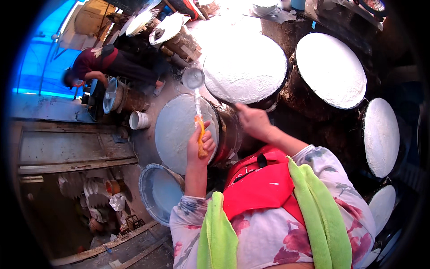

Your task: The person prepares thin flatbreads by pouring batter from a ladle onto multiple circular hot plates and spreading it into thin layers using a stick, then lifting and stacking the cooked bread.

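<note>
My left hand (200,142) is wrapped round the orange handle of a ladle (193,78), whose round bowl and shaft are smeared white. Below it lies the pale grey-white top of a round drum (174,127). To the right, my right hand (256,123) is closed on a thin, dark, stick-like tool (221,93). Motion blurs the tool, and I cannot make out its exact kind. It slants across the near left edge of a large round vessel (246,67) with a bright white, rough surface. Near my left forearm stands a tub of pale bluish liquid (161,190).
Several more round white-topped vessels (331,71) curve along the right. At the far left, another person (101,60) bends over a bucket (114,96). A small white bucket (139,120) stands on the floor. Wooden boards (76,168) edge a dark recess at left.
</note>
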### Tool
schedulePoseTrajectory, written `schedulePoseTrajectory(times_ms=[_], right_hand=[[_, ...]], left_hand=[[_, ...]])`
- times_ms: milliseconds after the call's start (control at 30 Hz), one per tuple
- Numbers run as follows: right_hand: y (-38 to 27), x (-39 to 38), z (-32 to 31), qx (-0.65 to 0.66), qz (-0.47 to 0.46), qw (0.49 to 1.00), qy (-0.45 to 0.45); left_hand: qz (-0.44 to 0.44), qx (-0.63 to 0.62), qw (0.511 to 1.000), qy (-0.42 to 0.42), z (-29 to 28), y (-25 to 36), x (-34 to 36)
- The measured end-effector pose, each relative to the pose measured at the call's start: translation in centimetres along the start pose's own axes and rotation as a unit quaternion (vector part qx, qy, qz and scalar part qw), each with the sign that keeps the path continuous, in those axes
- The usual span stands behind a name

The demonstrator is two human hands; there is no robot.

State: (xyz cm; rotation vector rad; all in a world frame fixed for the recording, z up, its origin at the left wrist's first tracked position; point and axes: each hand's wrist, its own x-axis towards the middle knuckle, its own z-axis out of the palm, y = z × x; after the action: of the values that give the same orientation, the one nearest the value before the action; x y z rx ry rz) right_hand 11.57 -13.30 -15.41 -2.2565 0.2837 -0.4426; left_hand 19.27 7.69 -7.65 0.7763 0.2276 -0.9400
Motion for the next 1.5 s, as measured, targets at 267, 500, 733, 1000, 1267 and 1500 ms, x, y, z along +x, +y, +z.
schedulePoseTrajectory(times_ms=[267, 500, 733, 1000, 1267, 1500], right_hand=[[10.4, 3.7, -5.3, -0.245, 0.167, 0.955, 0.012], [4.7, -1.7, -3.4, -0.184, 0.075, 0.976, -0.095], [5.4, -8.7, -0.7, -0.228, 0.093, 0.969, -0.006], [5.3, -11.9, -0.3, -0.146, 0.171, 0.966, 0.125], [2.6, -15.9, -0.3, -0.112, 0.145, 0.981, 0.071], [5.4, -18.5, -6.3, -0.212, 0.110, 0.971, -0.024]], left_hand=[[0.051, -0.094, 0.986, -0.129, 1.5, 1.0, -2.2], [0.054, -0.022, 0.996, -0.067, -1.3, 0.9, -4.2], [0.047, -0.028, 0.998, -0.030, -3.5, 1.8, -5.9], [0.035, -0.031, 0.997, -0.062, -4.8, 3.0, -6.6], [-0.014, -0.013, 0.995, -0.102, -3.3, 2.3, -5.5], [-0.049, 0.028, 0.994, -0.098, -1.2, 1.0, -2.9]])
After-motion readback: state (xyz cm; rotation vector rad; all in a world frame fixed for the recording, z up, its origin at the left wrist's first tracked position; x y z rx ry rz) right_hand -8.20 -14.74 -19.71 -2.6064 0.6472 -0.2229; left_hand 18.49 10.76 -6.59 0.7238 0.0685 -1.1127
